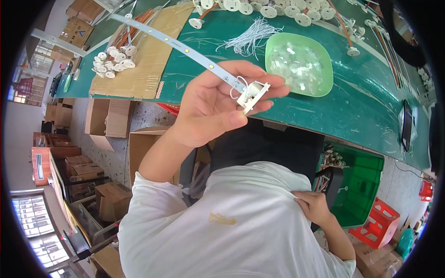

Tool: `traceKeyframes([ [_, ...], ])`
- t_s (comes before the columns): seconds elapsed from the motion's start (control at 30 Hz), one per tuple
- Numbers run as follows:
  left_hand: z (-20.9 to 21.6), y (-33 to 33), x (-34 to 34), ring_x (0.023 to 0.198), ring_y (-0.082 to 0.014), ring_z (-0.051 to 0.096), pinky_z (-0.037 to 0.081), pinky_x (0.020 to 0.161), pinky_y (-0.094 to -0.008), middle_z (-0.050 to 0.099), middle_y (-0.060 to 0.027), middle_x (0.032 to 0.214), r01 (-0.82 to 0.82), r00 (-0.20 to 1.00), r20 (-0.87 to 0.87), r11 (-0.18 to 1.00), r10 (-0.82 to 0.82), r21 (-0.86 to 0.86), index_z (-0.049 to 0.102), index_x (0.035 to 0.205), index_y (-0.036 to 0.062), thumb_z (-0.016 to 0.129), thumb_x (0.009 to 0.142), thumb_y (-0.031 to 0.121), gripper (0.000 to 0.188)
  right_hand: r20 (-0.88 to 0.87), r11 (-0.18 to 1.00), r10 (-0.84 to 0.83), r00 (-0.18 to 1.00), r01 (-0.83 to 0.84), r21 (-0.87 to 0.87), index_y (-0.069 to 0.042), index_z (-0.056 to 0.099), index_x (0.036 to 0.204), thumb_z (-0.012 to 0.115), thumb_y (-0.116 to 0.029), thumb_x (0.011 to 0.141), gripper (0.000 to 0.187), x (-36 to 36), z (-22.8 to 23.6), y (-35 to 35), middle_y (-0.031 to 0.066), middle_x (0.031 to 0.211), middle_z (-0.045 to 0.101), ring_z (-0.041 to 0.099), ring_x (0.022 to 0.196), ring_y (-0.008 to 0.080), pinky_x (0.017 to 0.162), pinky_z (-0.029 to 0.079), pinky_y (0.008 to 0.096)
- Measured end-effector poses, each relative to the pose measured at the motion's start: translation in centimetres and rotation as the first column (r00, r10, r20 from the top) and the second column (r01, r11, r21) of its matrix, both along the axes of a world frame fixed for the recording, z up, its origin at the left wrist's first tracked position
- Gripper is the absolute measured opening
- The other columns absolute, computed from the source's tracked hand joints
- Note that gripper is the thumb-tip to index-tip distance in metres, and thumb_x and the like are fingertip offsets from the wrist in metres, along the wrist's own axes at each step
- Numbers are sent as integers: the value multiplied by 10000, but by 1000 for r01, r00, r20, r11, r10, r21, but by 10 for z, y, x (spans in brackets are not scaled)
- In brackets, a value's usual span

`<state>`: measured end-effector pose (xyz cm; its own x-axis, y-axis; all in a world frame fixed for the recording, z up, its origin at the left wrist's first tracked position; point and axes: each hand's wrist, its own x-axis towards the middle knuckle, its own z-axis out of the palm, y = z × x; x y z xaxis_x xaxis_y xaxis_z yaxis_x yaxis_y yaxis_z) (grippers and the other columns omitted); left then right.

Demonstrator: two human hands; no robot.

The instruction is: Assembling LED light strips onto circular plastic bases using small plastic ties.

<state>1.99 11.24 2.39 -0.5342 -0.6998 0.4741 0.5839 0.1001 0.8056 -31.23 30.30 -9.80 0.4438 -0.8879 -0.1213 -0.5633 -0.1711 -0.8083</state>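
Raised over the front edge of the green table, my left hand (201, 104) is closed on a white plastic end cap (252, 98), pinched between thumb and fingers. A thin LED strip (176, 45) with small yellow chips runs from the cap up to the far left. Short white wires loop where strip and cap meet. Down at my right side, my right hand (316, 207) has its fingers curled on the side of my white T-shirt (218, 245). Beyond the left hand stands a light-green bowl (327, 69) of small clear pieces.
White cable ties or wires (250, 37) lie in a bundle beside the bowl. Round white caps on rods (113, 62) rest on a cardboard sheet (155, 46); more line the table's far side. A green crate (364, 180) and red stool (378, 222) stand at right, cardboard boxes (113, 201) at left.
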Motion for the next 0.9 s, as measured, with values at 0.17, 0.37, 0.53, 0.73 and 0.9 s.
traceKeyframes([
  [0.17,4,-8,9,1042,-227,652,545,826,-283,586,-215,1297,-97,993,82,988,88,120,466,1350,-18,637,908,61,480,-224,960,-146,964,83,-267,-36,737,855,698,-32,721,140,-57,34,-34,144,811,716,706,733,308,702,565,351],
  [0.37,28,-58,112,844,-44,525,410,720,-171,647,-70,1099,-517,304,718,741,626,-428,513,1347,0,623,957,190,448,-388,727,-549,740,193,-659,-28,693,875,667,-19,839,46,-96,90,-75,94,692,634,638,638,238,606,485,345],
  [0.53,36,-84,198,747,-58,489,394,665,-198,575,13,875,-344,-142,727,656,671,-672,586,1260,-45,629,961,274,439,-251,922,-232,940,130,-364,-41,699,1040,701,-93,798,249,-31,72,-65,104,994,690,659,925,287,778,527,365],
  [0.73,30,-104,190,654,-100,532,431,626,-250,610,-33,723,-152,-603,525,560,601,-815,685,1097,9,653,916,424,454,-646,877,-6,763,-307,-371,-337,696,1190,613,-189,842,387,-28,-25,-46,50,1294,600,567,1173,383,941,495,481],
  [0.9,14,-104,201,769,-258,679,501,704,-338,693,-141,821,81,-667,346,527,659,-846,685,1095,29,640,896,483,498,-685,842,-303,663,-150,-518,-166,707,1082,646,-65,773,330,-50,6,-85,94,1139,648,614,1035,339,837,522,443],
])
